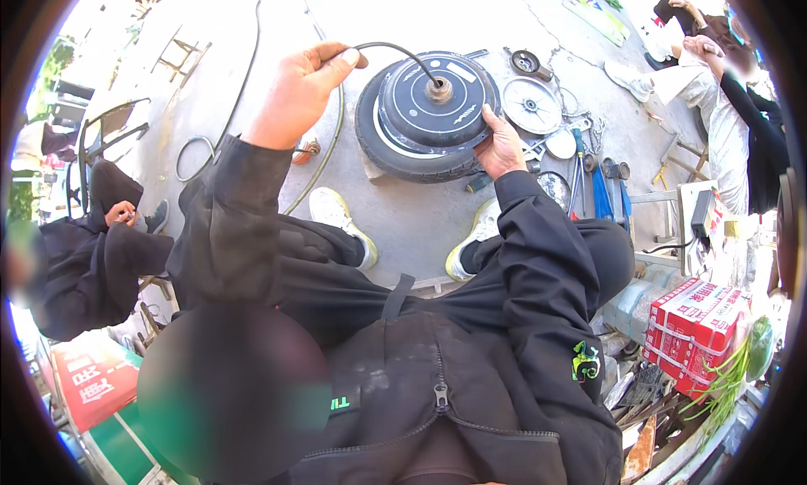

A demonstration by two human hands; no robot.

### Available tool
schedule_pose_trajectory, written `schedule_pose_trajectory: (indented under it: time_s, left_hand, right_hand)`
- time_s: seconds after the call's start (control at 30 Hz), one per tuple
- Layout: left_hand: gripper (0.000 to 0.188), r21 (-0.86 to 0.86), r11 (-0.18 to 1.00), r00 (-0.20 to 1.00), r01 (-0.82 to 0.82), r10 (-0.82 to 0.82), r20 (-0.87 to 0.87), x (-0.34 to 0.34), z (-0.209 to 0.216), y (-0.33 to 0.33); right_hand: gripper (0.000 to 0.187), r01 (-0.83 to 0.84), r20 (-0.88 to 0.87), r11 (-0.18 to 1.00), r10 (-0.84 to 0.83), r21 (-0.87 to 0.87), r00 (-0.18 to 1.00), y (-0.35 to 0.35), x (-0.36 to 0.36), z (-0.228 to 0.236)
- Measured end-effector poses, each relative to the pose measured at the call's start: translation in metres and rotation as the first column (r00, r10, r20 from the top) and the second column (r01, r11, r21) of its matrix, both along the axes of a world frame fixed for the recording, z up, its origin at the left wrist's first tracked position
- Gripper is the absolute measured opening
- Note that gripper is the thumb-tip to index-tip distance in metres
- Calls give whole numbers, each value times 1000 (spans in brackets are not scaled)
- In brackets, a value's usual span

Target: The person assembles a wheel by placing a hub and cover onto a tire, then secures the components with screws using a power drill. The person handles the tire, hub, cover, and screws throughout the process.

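In front of my feet lies a hub motor wheel (403, 107), with a black disc cover and a black tyre (412, 167) around it. A metal axle (438, 90) stands up at its centre, and a black cable (393, 45) arcs out of it to the left. My left hand (296, 94) pinches the far end of that cable between thumb and fingers, raised to the left of the wheel. With its thumb on the cover's right edge, my right hand (502, 147) grips the wheel; its other fingers are partly hidden. A block (377, 172) shows under the tyre.
Right of the wheel lie a round metal cover (531, 105), a small dark wheel part (527, 62), a chain (597, 136) and several hand tools (578, 170). A hose (334, 140) runs along the ground at left. People sit at both sides. A red carton (693, 334) stands at lower right.
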State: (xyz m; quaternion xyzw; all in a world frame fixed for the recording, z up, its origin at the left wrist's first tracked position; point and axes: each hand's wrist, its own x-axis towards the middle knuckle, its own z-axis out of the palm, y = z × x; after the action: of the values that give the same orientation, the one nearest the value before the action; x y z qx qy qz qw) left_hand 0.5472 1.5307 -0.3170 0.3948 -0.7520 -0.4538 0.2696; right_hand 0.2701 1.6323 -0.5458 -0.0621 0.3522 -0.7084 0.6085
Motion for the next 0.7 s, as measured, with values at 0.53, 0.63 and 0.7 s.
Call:
schedule_pose_trajectory:
  time_s: [0.53, 0.63, 0.7]
  left_hand:
    - [26, -57, 992, 983, -109, 99, -152, -52, 9, -70]
    - [29, -113, 983, 984, -143, 130, -118, -36, 2, -100]
    - [30, -231, 960, 986, -159, 140, -94, -29, -2, -110]
  right_hand:
    - [32, 45, 226, 997, -58, 62, 972, -76, -2, -70]
    - [32, 20, 74, 998, -24, 59, 997, -79, -10, -56]
    - [33, -13, 10, 998, 12, 61, 1000, -81, -14, -52]
